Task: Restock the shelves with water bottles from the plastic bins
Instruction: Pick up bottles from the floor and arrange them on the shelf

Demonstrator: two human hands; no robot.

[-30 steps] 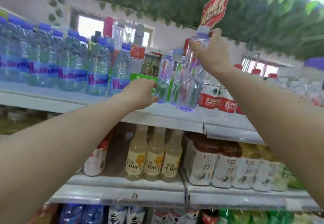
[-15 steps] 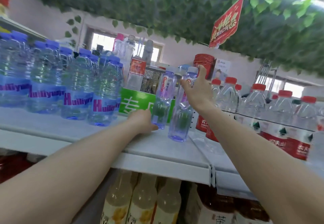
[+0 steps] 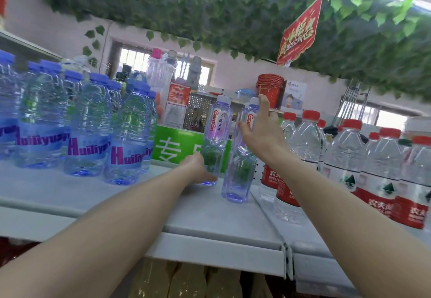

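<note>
Two slim clear Ganten water bottles with white caps stand on the top shelf (image 3: 210, 225). My left hand (image 3: 198, 168) grips the base of the left bottle (image 3: 218, 139). The right bottle (image 3: 240, 169) stands upright just in front of it. My right hand (image 3: 261, 132) is spread beside that bottle's upper part, fingers straight, thumb near its label; it looks just off the bottle, not gripping it.
Large blue-capped Huiliyuan bottles (image 3: 88, 132) fill the shelf's left. Red-capped Nongfu bottles (image 3: 382, 169) crowd the right shelf section. A green sign (image 3: 172, 148) stands behind. A red hanging sign (image 3: 300, 34) and fake ivy are overhead. Drinks sit on the shelf below.
My right hand has let go of the right bottle, now standing on the shelf, and its fingers have spread. The left hand keeps hold of the left bottle's base.
</note>
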